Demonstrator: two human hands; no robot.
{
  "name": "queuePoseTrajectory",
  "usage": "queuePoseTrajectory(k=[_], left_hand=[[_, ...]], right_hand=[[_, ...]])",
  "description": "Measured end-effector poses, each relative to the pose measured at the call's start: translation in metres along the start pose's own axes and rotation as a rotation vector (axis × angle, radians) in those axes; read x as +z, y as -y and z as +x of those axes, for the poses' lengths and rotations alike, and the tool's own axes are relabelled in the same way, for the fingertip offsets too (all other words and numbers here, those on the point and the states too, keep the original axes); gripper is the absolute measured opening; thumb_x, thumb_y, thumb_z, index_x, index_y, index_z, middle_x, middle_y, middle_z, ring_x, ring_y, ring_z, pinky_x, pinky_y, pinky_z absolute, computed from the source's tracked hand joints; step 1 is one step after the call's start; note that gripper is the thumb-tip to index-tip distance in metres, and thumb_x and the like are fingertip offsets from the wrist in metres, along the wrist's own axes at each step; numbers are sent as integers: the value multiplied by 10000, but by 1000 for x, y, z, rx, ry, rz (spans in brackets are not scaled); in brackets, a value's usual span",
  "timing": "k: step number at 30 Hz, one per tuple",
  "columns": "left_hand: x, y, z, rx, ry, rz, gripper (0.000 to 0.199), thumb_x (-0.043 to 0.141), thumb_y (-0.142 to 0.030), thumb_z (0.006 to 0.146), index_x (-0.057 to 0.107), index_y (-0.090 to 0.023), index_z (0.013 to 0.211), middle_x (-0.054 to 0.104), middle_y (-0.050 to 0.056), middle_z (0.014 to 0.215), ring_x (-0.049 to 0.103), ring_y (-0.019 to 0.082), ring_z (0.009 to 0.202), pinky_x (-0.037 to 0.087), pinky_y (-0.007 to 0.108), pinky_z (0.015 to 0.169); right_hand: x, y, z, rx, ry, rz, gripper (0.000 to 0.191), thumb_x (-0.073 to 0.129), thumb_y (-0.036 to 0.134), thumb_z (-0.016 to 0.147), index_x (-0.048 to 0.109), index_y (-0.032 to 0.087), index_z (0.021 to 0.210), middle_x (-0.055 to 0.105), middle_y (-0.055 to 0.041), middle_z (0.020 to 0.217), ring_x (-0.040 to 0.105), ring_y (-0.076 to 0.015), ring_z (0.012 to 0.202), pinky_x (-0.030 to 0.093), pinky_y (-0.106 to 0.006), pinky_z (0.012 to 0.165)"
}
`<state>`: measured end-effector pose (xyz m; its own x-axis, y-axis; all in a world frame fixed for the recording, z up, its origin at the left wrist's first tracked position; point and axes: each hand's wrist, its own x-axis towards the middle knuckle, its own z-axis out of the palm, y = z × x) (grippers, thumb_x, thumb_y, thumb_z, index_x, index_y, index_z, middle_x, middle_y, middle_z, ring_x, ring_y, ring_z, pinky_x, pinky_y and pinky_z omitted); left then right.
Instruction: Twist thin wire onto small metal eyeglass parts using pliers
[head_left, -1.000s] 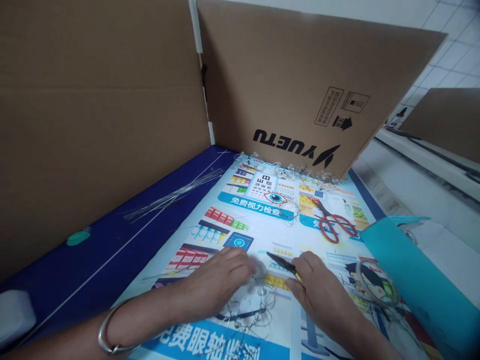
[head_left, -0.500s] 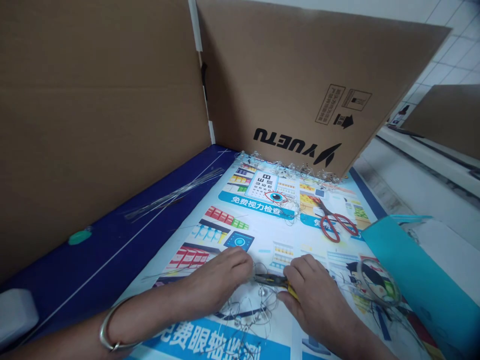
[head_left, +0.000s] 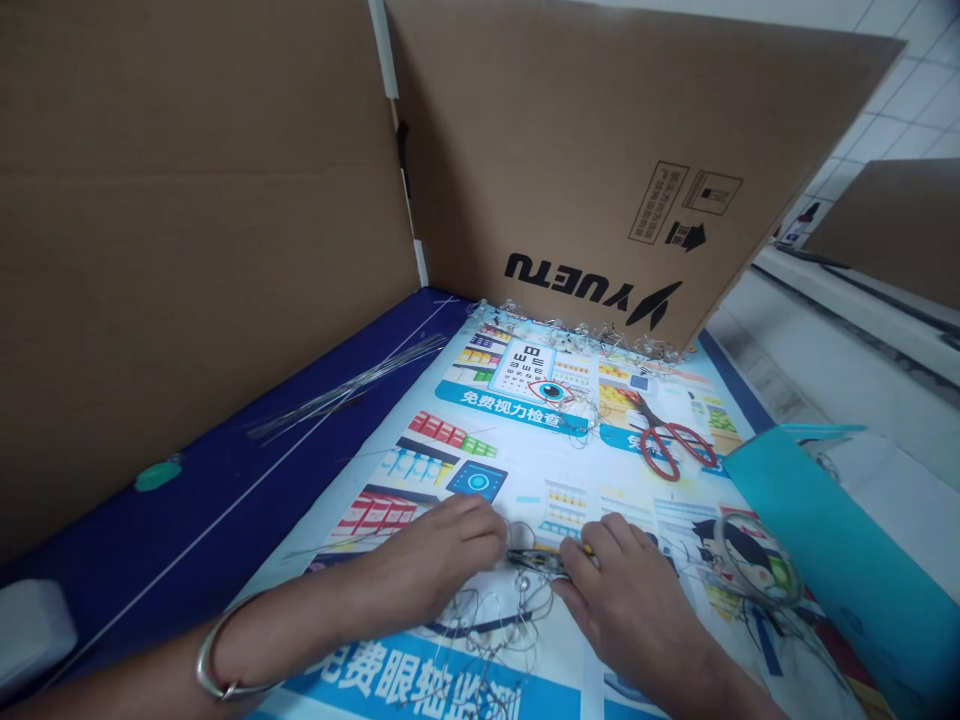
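My left hand (head_left: 457,550), a silver bangle on its wrist, is closed on thin wire near the middle of the printed sheet (head_left: 510,475). Facing it, my right hand (head_left: 622,580) is wrapped round a pair of pliers (head_left: 541,562) with yellow on the handles. The plier jaws point left and reach the wire by my left fingertips. Below and between the hands, a tangle of looped wire with small clear beads (head_left: 487,640) lies on the sheet.
Red-handled scissors (head_left: 675,448) lie beyond my right hand. A coil of wire (head_left: 757,565) and a turquoise box (head_left: 840,550) are at the right. Straight wires (head_left: 352,385) lie on the blue surface. Cardboard walls (head_left: 570,150) stand behind, with beaded wires (head_left: 592,338) along their foot.
My right hand has turned slightly around the pliers, and less of the yellow handle shows. My left hand stays nearly in place.
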<state>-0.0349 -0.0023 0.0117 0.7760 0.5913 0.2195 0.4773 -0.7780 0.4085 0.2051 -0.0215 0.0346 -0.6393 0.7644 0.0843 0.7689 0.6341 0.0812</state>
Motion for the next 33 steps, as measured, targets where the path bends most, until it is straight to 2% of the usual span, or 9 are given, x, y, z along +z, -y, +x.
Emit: queuePoseTrajectory(k=[9, 20, 27, 33], left_hand=[[1, -2, -1, 15, -8, -27, 182, 408, -16, 824, 494, -171, 863, 535, 42, 994, 443, 177, 908, 380, 289, 793], [1, 1, 2, -16, -55, -111, 151, 384, -98, 870, 513, -174, 893, 559, 52, 889, 472, 173, 835, 390, 284, 747], [1, 0, 2, -10, -96, -106, 174, 337, -134, 897, 507, -173, 900, 555, 56, 841, 478, 171, 807, 394, 279, 723], [-3, 0, 2, -36, -63, -150, 166, 331, -133, 900, 481, -166, 835, 548, 49, 845, 470, 161, 784, 381, 275, 704]], right_hand=[[7, 3, -3, 27, -76, 6, 132, 474, 323, 846, 534, 212, 885, 517, -47, 787, 418, -205, 793, 255, -320, 639], [2, -1, -1, 51, -21, 80, 118, 485, 317, 836, 538, 218, 872, 515, -44, 825, 423, -208, 819, 286, -334, 688], [2, 0, -1, 9, -40, 41, 132, 472, 319, 842, 537, 214, 887, 513, -47, 827, 424, -210, 809, 285, -343, 691], [1, 1, -2, -31, -88, -16, 152, 482, 317, 837, 543, 201, 913, 521, -60, 833, 431, -221, 822, 286, -356, 702]])
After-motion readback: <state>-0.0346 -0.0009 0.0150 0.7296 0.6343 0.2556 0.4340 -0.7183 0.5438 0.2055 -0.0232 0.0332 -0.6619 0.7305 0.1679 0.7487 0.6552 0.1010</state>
